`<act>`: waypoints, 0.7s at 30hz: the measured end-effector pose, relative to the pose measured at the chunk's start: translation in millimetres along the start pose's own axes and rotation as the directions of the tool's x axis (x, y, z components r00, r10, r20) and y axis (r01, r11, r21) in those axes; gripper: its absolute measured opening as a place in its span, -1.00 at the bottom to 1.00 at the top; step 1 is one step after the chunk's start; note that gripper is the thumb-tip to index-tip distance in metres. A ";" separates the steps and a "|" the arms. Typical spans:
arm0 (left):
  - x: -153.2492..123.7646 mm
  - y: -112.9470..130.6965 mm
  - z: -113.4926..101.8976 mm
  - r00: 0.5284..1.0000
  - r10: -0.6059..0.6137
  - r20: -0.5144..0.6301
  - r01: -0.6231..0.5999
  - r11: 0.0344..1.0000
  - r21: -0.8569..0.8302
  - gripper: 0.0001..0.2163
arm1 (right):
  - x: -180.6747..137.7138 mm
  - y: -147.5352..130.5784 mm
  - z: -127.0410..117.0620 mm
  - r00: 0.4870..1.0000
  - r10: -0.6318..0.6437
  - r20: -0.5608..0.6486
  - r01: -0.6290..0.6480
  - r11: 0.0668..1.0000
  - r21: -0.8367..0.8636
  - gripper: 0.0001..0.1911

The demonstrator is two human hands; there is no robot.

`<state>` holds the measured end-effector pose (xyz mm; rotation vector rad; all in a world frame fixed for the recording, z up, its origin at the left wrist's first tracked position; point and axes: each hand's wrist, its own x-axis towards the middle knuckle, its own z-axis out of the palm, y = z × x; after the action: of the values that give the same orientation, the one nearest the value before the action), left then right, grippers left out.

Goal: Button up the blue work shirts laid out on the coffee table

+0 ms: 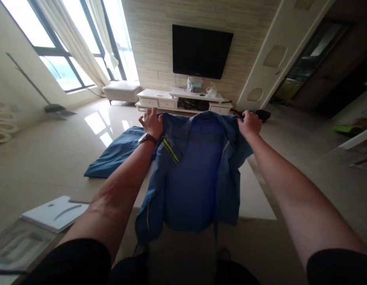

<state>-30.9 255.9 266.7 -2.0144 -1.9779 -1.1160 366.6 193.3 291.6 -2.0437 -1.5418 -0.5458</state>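
Observation:
A blue zip jacket (189,170) hangs open in front of me, its inside facing me and a yellow-green stripe on one front panel. My left hand (152,123), with a watch on the wrist, grips the jacket at its left shoulder. At the opposite shoulder, my right hand (250,123) pinches the cloth. The lower hem hangs over the near edge of a pale table (256,198). On the table's left side lies another blue garment (115,154), spread flat and partly hidden behind my left forearm.
A white box (54,213) sits at the lower left. Beyond the table stand a low white TV cabinet (158,99) and a light bench (122,92), with a television (202,51) on the wall. A long-handled dustpan (55,109) leans by the left wall.

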 end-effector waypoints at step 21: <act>-337.3 -174.2 110.7 0.568 -0.094 0.818 -0.040 0.989 0.141 -0.38 | -424.6 82.4 145.3 0.549 -0.083 0.832 0.097 0.995 0.035 -0.31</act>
<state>-102.4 64.6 -71.9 -2.7110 -2.3230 0.1088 332.0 -54.7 -89.9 -2.3853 -2.1514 0.5260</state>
